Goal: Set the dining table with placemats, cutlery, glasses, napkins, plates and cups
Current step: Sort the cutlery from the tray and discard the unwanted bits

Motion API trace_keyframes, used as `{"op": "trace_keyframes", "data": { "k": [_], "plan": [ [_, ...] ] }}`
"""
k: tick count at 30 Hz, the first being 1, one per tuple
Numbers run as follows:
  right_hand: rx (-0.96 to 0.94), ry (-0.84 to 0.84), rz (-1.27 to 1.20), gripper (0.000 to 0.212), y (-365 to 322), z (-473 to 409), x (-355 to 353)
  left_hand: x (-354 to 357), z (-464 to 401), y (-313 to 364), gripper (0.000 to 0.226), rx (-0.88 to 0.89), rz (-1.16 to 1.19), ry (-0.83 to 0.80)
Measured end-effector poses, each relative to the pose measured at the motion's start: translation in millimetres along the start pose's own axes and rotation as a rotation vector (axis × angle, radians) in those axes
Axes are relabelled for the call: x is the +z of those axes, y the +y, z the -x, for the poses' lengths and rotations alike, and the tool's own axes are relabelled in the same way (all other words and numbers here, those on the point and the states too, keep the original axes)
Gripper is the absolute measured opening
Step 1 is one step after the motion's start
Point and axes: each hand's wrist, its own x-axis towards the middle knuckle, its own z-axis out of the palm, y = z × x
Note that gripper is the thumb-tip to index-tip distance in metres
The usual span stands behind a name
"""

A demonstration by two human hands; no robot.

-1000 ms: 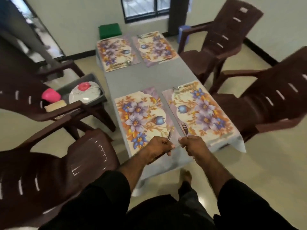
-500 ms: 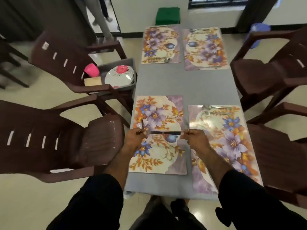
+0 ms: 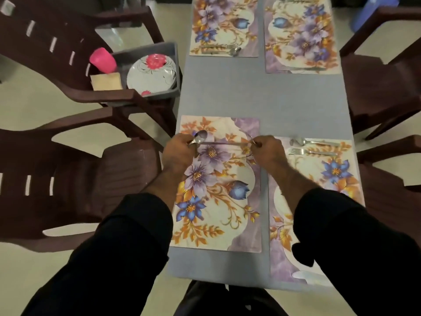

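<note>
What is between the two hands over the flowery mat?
In the head view, a spoon spans from the left hand to the right hand.

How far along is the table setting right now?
Done: four placemats are down; the near right placemat already has a spoon and fork, and the far left placemat has cutlery too. In hand: the left hand and right hand hold a spoon and, it seems, a fork over the near left placemat. Left: plates and pink cup wait on the chair; no glasses in view.
</note>
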Motion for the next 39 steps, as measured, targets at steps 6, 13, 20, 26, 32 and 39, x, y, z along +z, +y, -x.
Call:
{"op": "trace_keyframes", "data": {
  "k": [6, 13, 20, 26, 32, 39],
  "plan": [
    [0.087, 0.076, -0.077, 0.017, -20, -58, 9, 7, -63, 11, 0.015, -0.073, 0.067, 0.032],
    [0.238, 0.082, -0.065, 0.035, -29, -82, 17, 13, -90, 13, 0.039, -0.289, 0.118, 0.074],
    [0.319, 0.070, -0.051, 0.050, -32, -90, 17, 8, -104, 13, 0.044, -0.356, 0.134, 0.011],
    [0.322, 0.067, -0.029, 0.052, -32, -89, 16, 9, -101, 13, 0.044, -0.350, 0.161, 0.023],
    [0.350, 0.026, -0.138, 0.049, -35, -89, 6, 5, -97, 11, 0.046, -0.349, 0.312, 0.026],
    [0.282, 0.050, -0.457, 0.043, -17, -29, -14, 7, -28, -18, 0.013, -0.030, 0.244, 0.091]
  ]
}}
